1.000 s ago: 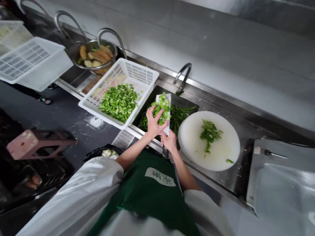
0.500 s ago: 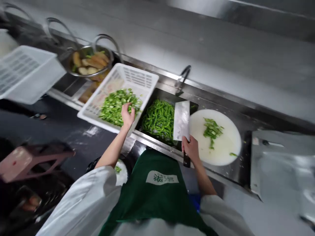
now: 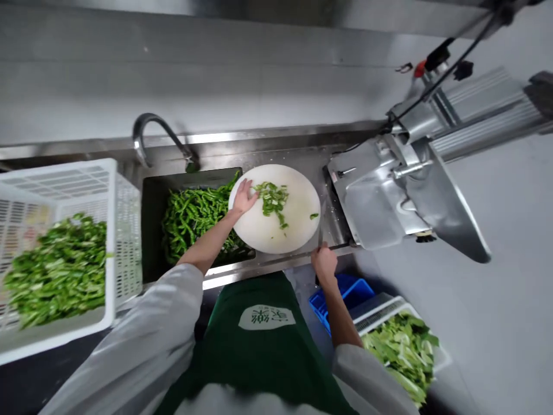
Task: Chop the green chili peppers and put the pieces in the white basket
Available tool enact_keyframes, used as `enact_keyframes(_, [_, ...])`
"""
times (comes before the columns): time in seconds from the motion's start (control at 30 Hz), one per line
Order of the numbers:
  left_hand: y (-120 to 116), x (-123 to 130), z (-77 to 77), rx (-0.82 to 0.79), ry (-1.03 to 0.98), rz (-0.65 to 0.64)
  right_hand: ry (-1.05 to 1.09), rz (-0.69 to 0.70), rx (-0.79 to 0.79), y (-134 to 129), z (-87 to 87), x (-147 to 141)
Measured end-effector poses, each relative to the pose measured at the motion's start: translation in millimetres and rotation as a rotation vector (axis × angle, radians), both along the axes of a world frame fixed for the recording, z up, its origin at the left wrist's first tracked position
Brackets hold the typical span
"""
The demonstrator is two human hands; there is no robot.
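My left hand (image 3: 245,197) is at the left rim of a round white cutting board (image 3: 298,230), fingers apart, beside a small heap of chopped green peppers (image 3: 273,199). A single green piece (image 3: 313,216) lies near the board's right edge. My right hand (image 3: 324,263) is wrapped round the handle of a cleaver (image 3: 320,235), just off the board's lower right side; its blade shows almost edge-on. Long whole green peppers (image 3: 194,216) fill the sink left of the board. Many cut pieces (image 3: 64,268) are heaped in a white plastic basket (image 3: 111,230).
A curved faucet (image 3: 162,124) rises behind the sink. To the right stands a metal slicing machine (image 3: 380,196) with a large round blade guard. Below it on the floor are a blue crate (image 3: 317,302) and a basket of leafy greens (image 3: 406,346).
My view has swung right. My left hand has left the white basket and come to the cutting board. The cleaver has moved from above the sink to the board's right side, turned edge-on.
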State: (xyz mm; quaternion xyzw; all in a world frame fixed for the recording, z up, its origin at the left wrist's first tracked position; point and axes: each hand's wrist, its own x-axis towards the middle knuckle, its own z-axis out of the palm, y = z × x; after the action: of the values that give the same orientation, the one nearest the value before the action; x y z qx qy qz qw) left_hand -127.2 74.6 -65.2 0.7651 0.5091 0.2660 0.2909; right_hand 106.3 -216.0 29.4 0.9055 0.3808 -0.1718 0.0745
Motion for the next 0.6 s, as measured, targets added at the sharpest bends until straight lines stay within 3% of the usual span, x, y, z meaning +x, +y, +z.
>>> enact_keyframes(0.13, [12, 74, -7.1, -0.046, 0.129, -0.207, 0.135, 0.049, 0.024, 22, -10.5, 0])
enact_keyframes(0.2, [1, 90, -4.7, -0.037, 0.154, -0.364, 0.22, 0.121, 0.092, 31, -12.1, -3])
enact_keyframes(0.27, [-19, 88, 0.5, -0.032, 0.163, -0.459, 0.297, 0.194, 0.14, 37, -13.4, -1])
enact_keyframes(0.37, [-62, 64, 9.2, -0.04, 0.227, -0.441, 0.405, 0.193, 0.202, 40, -21.2, 23])
enact_keyframes(0.47, [-102, 48, 11.3, -0.037, 0.348, -0.397, 0.664, -0.026, 0.376, 35, -40.7, 69])
enact_keyframes(0.53, [-113, 54, 7.4, -0.023, 0.395, -0.342, 0.827, -0.161, 0.448, 30, -56.2, 102])
enact_keyframes(0.6, [-109, 71, 1.7, -0.006, 0.398, -0.243, 0.913, -0.197, 0.465, 28, -67.9, 125])
